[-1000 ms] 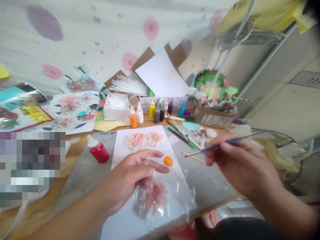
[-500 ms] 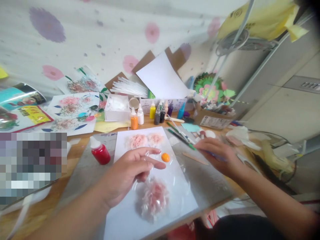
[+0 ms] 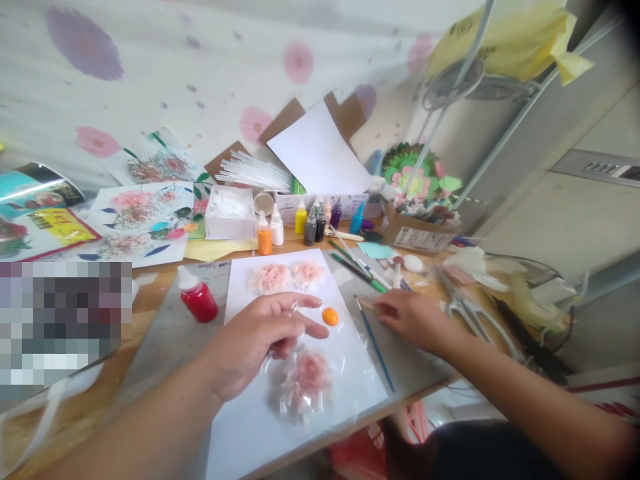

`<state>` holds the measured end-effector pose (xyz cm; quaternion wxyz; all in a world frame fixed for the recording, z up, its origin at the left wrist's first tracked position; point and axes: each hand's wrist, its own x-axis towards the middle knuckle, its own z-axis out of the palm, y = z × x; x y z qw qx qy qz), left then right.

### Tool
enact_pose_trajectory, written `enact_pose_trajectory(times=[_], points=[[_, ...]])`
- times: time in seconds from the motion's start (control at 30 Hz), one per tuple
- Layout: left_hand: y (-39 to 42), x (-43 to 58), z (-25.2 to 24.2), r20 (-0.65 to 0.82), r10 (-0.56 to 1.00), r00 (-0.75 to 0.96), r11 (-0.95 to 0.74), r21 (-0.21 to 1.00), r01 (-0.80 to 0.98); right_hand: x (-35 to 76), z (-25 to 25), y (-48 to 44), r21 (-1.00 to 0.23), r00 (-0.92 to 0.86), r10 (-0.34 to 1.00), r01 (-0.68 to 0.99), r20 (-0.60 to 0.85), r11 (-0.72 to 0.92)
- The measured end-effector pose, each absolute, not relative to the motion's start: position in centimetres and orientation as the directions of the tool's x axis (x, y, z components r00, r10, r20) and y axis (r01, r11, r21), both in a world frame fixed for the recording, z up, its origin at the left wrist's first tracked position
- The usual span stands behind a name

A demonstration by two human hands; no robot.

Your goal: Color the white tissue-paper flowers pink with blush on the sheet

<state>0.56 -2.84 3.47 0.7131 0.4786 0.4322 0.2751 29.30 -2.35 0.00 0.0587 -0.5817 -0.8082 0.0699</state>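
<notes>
My left hand (image 3: pixel 265 340) is over the white paper (image 3: pixel 235 427), its fingers around clear plastic film (image 3: pixel 343 363). An orange blob (image 3: pixel 330 317) sits on the film just off its fingertips. Below it on the paper is a pink ruffled flower (image 3: pixel 307 380), seen through the film; two more pink flowers (image 3: pixel 273 277) are at the paper's top. On the grey board, my right hand (image 3: pixel 415 320) pinches the end of a wooden stick (image 3: pixel 369 304). A thin blue brush (image 3: pixel 375 347) lies between the hands, along the paper's right edge.
A red paint bottle (image 3: pixel 199 301) stands left of the paper. Behind are an orange bottle (image 3: pixel 265 237), several other paint bottles, a white box (image 3: pixel 230 220) and green pens (image 3: pixel 357 270). Scissors (image 3: pixel 470 310) lie at the right, and a cardboard box (image 3: pixel 420 233) stands behind them.
My right hand has let go of the blue brush, which now lies beside the paper, and has moved down onto the wooden stick. The left hand has barely moved. The view has shifted slightly.
</notes>
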Motion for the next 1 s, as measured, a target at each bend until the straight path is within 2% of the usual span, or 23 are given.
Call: enact_pose_trajectory(times=[0.13,0.3,0.4,0.5,0.57,0.67,0.87,1.0], points=[[-3.0,0.7,3.5,-0.358,0.788,0.501,0.388,0.920,0.046,28.8,0.3,-2.1,-0.267,-0.201,0.975,0.949,-0.099,0.169],[-3.0,0.6,3.4,-0.365,0.762,0.534,0.383,0.920,0.082,29.5,-0.2,-1.4,-0.265,-0.190,0.969,0.953,-0.155,0.144],[-3.0,0.5,3.3,-0.373,0.755,0.539,0.386,0.918,0.095,29.6,0.6,-1.8,-0.262,-0.199,0.979,0.948,-0.049,0.180],[-3.1,0.6,3.2,-0.377,0.743,0.553,0.391,0.915,0.099,28.7,2.8,-3.3,-0.380,-0.191,0.971,0.895,0.145,0.233],[-3.1,0.7,3.2,-0.385,0.725,0.571,0.403,0.910,0.101,27.9,4.5,-4.4,-0.454,-0.243,0.938,0.827,0.247,0.333],[-3.2,0.8,3.2,-0.408,0.705,0.580,0.421,0.899,0.120,27.1,5.9,-5.7,-0.451,-0.355,0.853,0.734,0.383,0.508],[-3.2,0.8,3.1,-0.431,0.690,0.582,0.445,0.886,0.129,26.4,5.7,-6.5,-0.419,-0.515,0.773,0.649,0.371,0.634],[-3.1,0.7,2.9,-0.432,0.676,0.598,0.457,0.881,0.120,25.9,5.3,-6.5,-0.441,-0.495,0.766,0.628,0.410,0.641]])
